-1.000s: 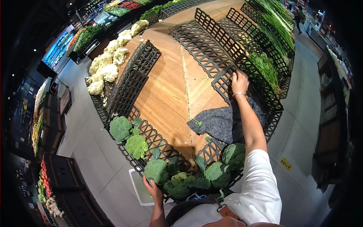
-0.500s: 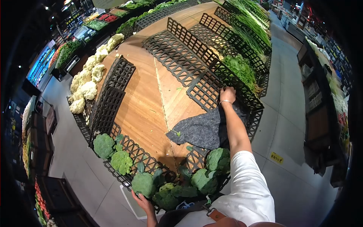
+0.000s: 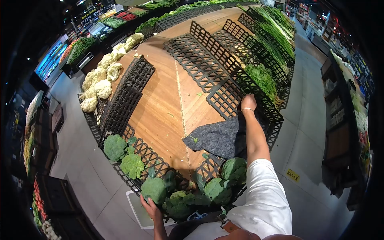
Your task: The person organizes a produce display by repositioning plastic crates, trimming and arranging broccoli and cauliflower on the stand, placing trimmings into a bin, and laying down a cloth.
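Note:
My left hand (image 3: 150, 209) is at the front edge of the display, its fingers stretched out against the lower side of a broccoli head (image 3: 153, 189). Farther in, my right hand (image 3: 248, 103) is closed at the edge of a black plastic grid panel (image 3: 224, 98), beside an upright black grid divider (image 3: 256, 91). Its fingertips are hidden, so what it grips does not show. A dark grey cloth (image 3: 218, 140) lies crumpled on the wooden board, partly behind my right forearm. More broccoli (image 3: 218, 191) lines the front rim.
Cauliflowers (image 3: 96, 80) sit along the left side behind a tall black grid divider (image 3: 124, 96). Leafy greens (image 3: 262, 78) and long green stalks (image 3: 272, 36) fill the right racks. Leaf scraps dot the wooden board (image 3: 160, 108). A pale tray (image 3: 138, 210) is below the front edge.
The whole view has shifted slightly to the right. Both hands stay at nearly the same places on the display, and the cloth lies much as before.

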`<state>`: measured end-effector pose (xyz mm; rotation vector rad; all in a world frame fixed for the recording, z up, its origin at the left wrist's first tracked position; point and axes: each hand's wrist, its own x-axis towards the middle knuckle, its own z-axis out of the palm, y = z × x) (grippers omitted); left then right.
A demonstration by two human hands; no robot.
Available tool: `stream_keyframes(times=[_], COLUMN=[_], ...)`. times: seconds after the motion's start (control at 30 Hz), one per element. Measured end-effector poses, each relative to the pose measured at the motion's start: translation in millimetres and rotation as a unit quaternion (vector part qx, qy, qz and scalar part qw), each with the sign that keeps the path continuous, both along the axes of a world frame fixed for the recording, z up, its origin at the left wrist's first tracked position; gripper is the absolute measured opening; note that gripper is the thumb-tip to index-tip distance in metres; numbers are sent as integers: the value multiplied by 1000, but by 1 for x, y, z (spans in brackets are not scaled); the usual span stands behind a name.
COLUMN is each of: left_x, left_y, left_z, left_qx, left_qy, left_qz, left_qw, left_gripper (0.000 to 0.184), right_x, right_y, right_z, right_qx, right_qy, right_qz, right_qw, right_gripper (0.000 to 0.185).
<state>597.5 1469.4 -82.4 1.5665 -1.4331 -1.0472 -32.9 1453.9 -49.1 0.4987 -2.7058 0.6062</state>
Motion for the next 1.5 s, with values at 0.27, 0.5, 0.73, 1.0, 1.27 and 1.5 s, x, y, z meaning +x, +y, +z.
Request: stream_keyframes(times=[0.27, 0.5, 0.73, 1.0, 1.27, 1.5], left_x=[-2, -9, 9, -1, -5, -7], left_y=[2, 7, 4, 5, 6, 2], left_z=[-6, 15, -2, 0, 3, 7], left_qx=[-74, -53, -12, -72, -64, -58], left_qy=[-80, -132, -188, -110, -98, -61], left_qz=[-10, -14, -49, -17, -3, -1], left_qw=[994, 990, 981, 991, 993, 996], left_gripper=[50, 52, 50, 49, 50, 59], right_x=[191, 481, 544, 228, -3, -14], right_y=[-67, -45, -57, -82, 9, 12], right_z=[89, 134, 88, 78, 17, 29], right_qx=[-478, -204, -37, -207, -139, -71], right_qy=[-462, -551, -130, -203, -212, -298], right_qz=[297, 667, 821, 421, -48, -96], right_qw=[685, 458, 554, 860, 966, 947], right_gripper=[10, 11, 36, 30, 36, 37])
